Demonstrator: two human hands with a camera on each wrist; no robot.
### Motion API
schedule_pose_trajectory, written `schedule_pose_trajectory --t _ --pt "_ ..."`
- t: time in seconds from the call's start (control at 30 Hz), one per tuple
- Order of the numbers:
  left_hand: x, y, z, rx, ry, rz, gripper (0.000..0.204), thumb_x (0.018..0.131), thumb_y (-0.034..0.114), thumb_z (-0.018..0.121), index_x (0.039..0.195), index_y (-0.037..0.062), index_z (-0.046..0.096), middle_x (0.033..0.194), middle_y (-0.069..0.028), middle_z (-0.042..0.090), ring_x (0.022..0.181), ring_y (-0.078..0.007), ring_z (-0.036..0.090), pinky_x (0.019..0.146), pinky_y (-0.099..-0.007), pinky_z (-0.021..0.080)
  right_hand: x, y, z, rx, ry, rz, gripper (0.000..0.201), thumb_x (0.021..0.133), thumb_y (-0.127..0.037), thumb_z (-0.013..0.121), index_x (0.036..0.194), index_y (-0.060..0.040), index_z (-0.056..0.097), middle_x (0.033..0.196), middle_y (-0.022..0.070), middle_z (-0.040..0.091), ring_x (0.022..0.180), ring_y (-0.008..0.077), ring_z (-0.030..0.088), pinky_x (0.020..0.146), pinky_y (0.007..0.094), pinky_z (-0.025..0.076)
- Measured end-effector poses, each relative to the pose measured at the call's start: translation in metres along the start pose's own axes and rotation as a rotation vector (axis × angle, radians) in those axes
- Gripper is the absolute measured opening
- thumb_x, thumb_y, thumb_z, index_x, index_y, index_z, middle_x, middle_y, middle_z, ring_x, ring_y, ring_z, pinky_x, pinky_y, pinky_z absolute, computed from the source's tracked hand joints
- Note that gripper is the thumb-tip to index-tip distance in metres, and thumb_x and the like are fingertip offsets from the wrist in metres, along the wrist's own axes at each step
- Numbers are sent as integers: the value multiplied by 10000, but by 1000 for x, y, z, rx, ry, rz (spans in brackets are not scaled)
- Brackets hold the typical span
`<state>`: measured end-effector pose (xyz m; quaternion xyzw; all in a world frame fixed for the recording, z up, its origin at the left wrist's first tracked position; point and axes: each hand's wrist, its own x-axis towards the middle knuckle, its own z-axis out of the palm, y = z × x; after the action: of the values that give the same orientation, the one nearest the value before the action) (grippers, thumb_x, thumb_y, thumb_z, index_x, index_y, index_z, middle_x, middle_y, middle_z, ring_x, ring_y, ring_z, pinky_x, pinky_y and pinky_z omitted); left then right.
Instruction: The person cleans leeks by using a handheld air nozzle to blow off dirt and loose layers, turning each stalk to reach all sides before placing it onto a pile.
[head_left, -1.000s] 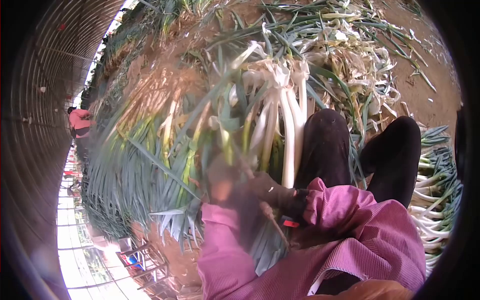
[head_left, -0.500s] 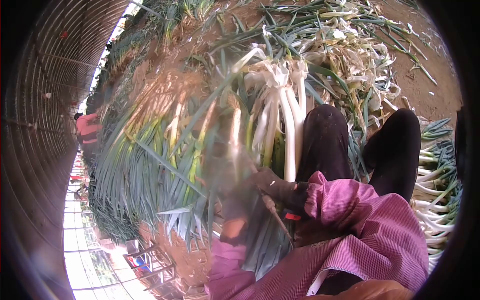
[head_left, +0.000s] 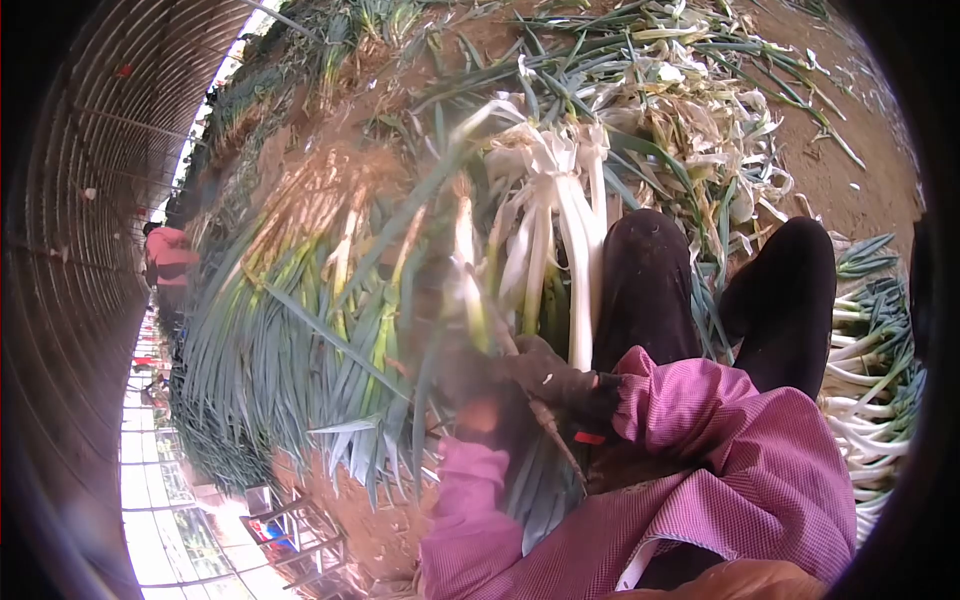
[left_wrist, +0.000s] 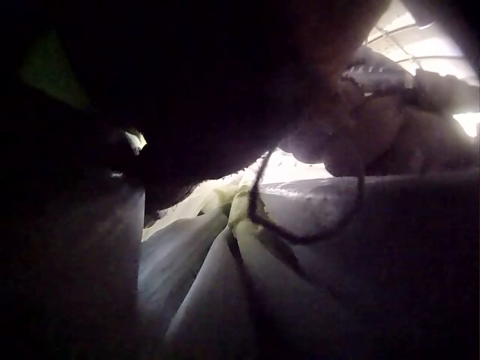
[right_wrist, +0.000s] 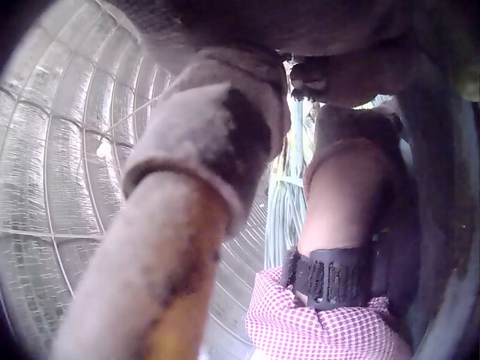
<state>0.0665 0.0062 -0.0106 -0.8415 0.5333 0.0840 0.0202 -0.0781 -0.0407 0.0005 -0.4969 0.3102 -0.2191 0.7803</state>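
The left hand (head_left: 478, 385), in a dark glove and partly blurred, grips a leek whose pale stalk (head_left: 466, 250) points upward. Green leaves (head_left: 540, 500) hang below the two hands. Close on its right, the gloved right hand (head_left: 555, 380) curls round a thin rod-like tool (head_left: 548, 425). In the left wrist view the pale leaves (left_wrist: 217, 277) fan out under a dark glove, beside a thin loop (left_wrist: 300, 238). The right wrist view has the thick tool shaft (right_wrist: 172, 262) close up and the left hand's glove (right_wrist: 349, 124) behind it. Fingertips are mostly hidden.
Unpeeled leeks (head_left: 290, 330) lie piled on the left. White peeled stalks (head_left: 578, 260) stand beside the knee (head_left: 650, 280). Stripped skins (head_left: 710, 130) litter the soil behind. More white leeks (head_left: 860, 420) are rowed at far right. Another person (head_left: 170, 260) is at far left.
The left hand and sleeve have shifted right and slightly down, and the blurred leek stalk now shows more clearly. The right hand has stayed nearly in place, still holding the tool.
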Motion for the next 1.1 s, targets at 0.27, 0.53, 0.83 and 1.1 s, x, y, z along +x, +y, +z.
schedule_pose_trajectory --t 0.27,0.53,0.83,1.1 --pt "-8 6 -1 39 -28 32 272 822 252 506 945 22 582 857 -196 623 789 -358 618 662 -430 496 3 5 -1 27 53 -66 303 717 -207 649 858 59 618 751 77 602 683 129 557 594 266 443" --pt "-15 12 -5 230 -159 149 254 828 229 496 955 23 573 847 -191 620 768 -348 619 649 -424 496 8 14 -2 36 41 -120 250 741 -183 640 832 50 625 716 67 604 659 117 559 579 253 441" --pt "-62 25 -29 180 7 220 222 817 199 509 953 36 573 799 -165 604 704 -309 612 601 -399 491 50 57 -7 -616 173 -851 274 599 -105 600 869 -90 644 626 63 566 600 274 566 573 370 447" --pt "-54 4 -8 12 -105 62 261 849 223 499 1015 28 545 833 -205 584 769 -368 589 618 -447 465 45 44 -13 -539 112 -813 228 705 -139 600 926 -92 622 563 23 498 514 195 519 498 317 418"
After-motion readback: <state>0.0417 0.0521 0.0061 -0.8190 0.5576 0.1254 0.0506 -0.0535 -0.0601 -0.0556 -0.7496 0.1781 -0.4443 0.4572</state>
